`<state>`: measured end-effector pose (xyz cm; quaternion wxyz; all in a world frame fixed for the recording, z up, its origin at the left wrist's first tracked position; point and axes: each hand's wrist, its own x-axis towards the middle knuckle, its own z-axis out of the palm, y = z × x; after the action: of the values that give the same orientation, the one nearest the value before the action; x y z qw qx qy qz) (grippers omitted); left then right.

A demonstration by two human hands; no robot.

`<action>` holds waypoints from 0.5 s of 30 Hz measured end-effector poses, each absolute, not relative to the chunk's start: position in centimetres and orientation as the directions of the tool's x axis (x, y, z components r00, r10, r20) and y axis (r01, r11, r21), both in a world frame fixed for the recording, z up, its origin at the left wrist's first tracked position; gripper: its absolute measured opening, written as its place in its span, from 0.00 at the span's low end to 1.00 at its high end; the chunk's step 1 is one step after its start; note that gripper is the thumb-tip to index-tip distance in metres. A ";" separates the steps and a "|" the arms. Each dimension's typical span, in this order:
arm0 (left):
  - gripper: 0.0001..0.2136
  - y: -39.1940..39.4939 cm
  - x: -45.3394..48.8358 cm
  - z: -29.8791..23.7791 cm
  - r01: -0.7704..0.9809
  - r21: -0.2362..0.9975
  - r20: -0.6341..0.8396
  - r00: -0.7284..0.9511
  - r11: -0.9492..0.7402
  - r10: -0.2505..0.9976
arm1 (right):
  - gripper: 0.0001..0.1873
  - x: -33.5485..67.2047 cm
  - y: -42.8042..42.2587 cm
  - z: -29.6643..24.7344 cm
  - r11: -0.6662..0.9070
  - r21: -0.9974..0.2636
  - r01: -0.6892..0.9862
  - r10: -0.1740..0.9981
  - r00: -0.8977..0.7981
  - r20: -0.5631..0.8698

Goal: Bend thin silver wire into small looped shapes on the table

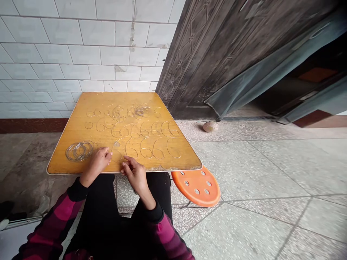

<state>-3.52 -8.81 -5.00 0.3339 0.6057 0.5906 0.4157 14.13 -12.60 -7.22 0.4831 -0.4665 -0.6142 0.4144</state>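
My left hand (99, 161) is closed, its thumb and fingers pinched at the edge of a thin bent wire (116, 161) near the table's front edge. To the right of that wire is my right hand (135, 174), index finger stretched out and thumb apart, with nothing visible between them. A coil of silvery wire (79, 151) lies just left of my left hand. Rows of wire pieces curled like a figure six (158, 153) spread across the yellow wooden table (78, 126). A tangled clump of wire (142, 110) rests farther back.
A white tiled wall (89, 54) stands behind the table, with a dark carved door (189, 65) and a hanging curtain (244, 86) to the right. An orange stool (197, 191) sits partly under the right front corner. A roundish object (210, 126) lies near the doorway.
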 end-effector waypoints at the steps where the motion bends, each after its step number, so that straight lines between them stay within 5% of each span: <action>1: 0.02 -9.2 -3.7 -4.8 0.529 0.836 0.197 -0.040 -0.147 0.980 | 0.15 14.2 -12.6 -7.3 0.224 -0.957 0.186 0.973 -0.100 0.208; 4: 0.08 -10.5 -5.2 -3.9 0.806 0.545 0.349 0.034 -0.232 0.937 | 0.15 14.3 -12.7 -7.6 0.228 -0.951 0.208 0.972 -0.100 0.211; 7: 0.11 -11.9 -8.6 -2.9 0.920 0.356 0.304 0.054 -0.166 0.951 | 0.15 14.3 -12.8 -7.7 0.240 -0.942 0.235 0.969 -0.115 0.218; 15: 0.11 -14.1 -16.7 -1.4 0.977 0.141 0.153 0.140 -0.162 0.978 | 0.14 14.2 -12.8 -7.8 0.276 -0.923 0.270 0.960 -0.129 0.249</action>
<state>-16.66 -14.13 -1.36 0.0036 0.7550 0.6473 0.1044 14.20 -12.77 -7.85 0.4615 -0.4715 -0.6519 0.3739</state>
